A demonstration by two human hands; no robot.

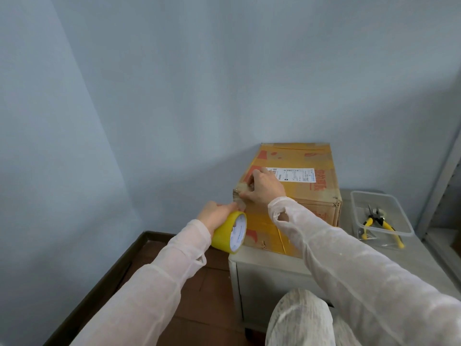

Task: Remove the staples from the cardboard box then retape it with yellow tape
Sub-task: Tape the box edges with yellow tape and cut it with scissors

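Observation:
A worn cardboard box point(309, 196) with red print and a white shipping label stands on a grey cabinet. My left hand point(215, 214) grips a roll of yellow tape point(228, 233) just left of the box's near left corner. A short strip of tape runs from the roll up to that corner. My right hand point(264, 187) rests on the box's top at the same corner, its fingers pressing the tape end onto the cardboard. Staples are too small to make out.
A clear plastic tub point(359, 211) to the right of the box holds yellow-handled pliers point(379, 222). The grey cabinet point(269, 268) stands against a blue wall, with a metal shelf frame point(441, 181) at the right. Brown floor lies to the left; my knee point(299, 318) is below.

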